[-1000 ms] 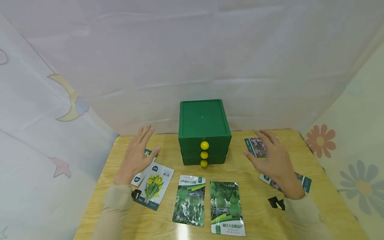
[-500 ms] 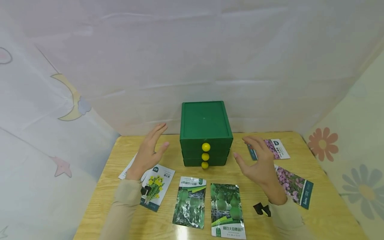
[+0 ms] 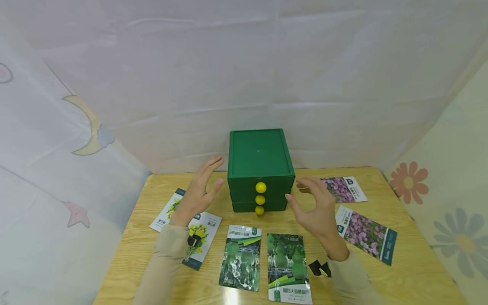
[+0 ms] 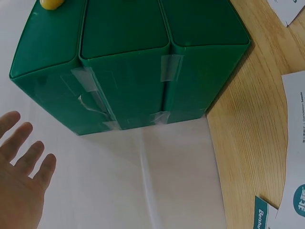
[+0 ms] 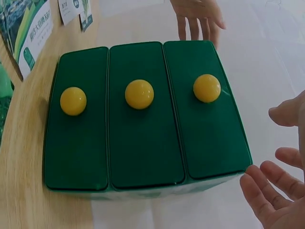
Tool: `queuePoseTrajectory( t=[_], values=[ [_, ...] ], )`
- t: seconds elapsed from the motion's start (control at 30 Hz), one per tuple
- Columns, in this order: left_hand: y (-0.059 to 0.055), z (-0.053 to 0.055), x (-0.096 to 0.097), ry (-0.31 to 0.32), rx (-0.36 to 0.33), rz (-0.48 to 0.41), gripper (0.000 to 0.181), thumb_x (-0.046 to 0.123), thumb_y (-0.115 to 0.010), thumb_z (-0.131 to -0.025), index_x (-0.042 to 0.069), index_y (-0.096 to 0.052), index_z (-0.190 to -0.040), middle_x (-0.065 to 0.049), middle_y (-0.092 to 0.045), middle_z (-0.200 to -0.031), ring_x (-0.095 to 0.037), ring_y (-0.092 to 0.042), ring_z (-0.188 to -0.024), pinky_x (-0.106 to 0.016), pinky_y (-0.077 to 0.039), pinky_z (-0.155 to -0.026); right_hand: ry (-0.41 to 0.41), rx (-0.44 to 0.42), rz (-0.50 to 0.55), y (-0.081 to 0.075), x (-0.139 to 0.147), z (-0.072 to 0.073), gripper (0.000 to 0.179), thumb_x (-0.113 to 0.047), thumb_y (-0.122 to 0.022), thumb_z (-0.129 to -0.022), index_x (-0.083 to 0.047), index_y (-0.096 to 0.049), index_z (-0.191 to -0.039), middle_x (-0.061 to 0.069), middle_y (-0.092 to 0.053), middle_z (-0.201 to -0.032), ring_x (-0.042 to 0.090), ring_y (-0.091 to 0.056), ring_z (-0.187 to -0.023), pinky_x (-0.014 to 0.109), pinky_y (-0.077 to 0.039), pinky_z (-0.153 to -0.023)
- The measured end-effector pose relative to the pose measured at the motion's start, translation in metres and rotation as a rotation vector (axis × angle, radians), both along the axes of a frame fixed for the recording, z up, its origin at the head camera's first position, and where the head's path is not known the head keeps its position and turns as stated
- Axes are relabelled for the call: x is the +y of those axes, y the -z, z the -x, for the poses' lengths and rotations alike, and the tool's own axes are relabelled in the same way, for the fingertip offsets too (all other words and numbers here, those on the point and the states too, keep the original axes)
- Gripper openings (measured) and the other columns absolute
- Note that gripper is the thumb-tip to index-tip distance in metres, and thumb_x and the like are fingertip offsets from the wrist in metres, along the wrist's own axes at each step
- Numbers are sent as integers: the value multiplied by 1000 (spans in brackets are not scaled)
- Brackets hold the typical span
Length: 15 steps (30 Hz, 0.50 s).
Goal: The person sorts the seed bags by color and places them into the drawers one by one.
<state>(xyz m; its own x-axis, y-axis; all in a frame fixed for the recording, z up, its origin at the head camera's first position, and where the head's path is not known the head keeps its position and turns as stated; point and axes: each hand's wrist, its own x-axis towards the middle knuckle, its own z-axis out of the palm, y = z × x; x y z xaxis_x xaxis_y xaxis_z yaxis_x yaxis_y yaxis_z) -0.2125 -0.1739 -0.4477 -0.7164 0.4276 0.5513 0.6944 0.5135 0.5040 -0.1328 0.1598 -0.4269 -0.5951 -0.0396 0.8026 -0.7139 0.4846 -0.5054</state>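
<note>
A green box of three stacked drawers (image 3: pixel 261 152), each with a yellow round knob (image 3: pixel 261 187), stands at the back of the table. To its left I hold my left hand (image 3: pixel 198 195) raised, with the fingers extended and apart from the box. My right hand (image 3: pixel 317 212) is at the box's right side, its fingers slightly bent and its thumb spread away. In the right wrist view the right fingertips (image 5: pixel 252 179) lie close to a top corner of the box; whether they touch it I cannot tell. Neither hand holds anything.
Two packets with green gourds (image 3: pixel 241 258) lie in front of the box. Packets with yellow flowers (image 3: pixel 198 237) lie under and beside my left forearm; packets with pink flowers (image 3: pixel 366 233) lie at the right. A white cloth wall (image 3: pixel 183 84) rises behind the table.
Both hands have moved inward toward the box, the left hand to the right and the right hand to the left. The box and packets stay in place.
</note>
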Motion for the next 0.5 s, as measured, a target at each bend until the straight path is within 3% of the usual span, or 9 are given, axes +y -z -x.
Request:
queuePoseTrajectory(
  t=[0.1, 0.27, 0.5],
  values=[
    [0, 2, 2, 20, 13, -14, 54, 42, -43, -103, 20, -33, -152, 3, -28, -156, -21, -26, -143, -43, -26, -114, -25, 10, 9, -4, -8, -1, 48, 4, -81, -67, 2, -67, -113, 20, -63, -103, 27, -62, -87, 23, -52, -81],
    [-1, 6, 10, 72, 41, -49, 52, 38, -42, -105, 10, -40, -148, -2, -32, -155, -25, -26, -143, -43, -25, -115, -60, -3, 5, -7, -18, -2, 47, 9, -80, -65, 5, -67, -109, 22, -63, -101, 36, -61, -86, 28, -51, -82],
    [0, 15, 18, 160, 48, -130, 40, 12, -44, -104, 1, -47, -143, -16, -39, -150, -27, -27, -143, -41, -26, -115, -67, -29, -3, 20, -22, 11, 46, 2, -82, -69, 2, -67, -112, 17, -64, -106, 30, -61, -91, 29, -51, -81]
  ],
)
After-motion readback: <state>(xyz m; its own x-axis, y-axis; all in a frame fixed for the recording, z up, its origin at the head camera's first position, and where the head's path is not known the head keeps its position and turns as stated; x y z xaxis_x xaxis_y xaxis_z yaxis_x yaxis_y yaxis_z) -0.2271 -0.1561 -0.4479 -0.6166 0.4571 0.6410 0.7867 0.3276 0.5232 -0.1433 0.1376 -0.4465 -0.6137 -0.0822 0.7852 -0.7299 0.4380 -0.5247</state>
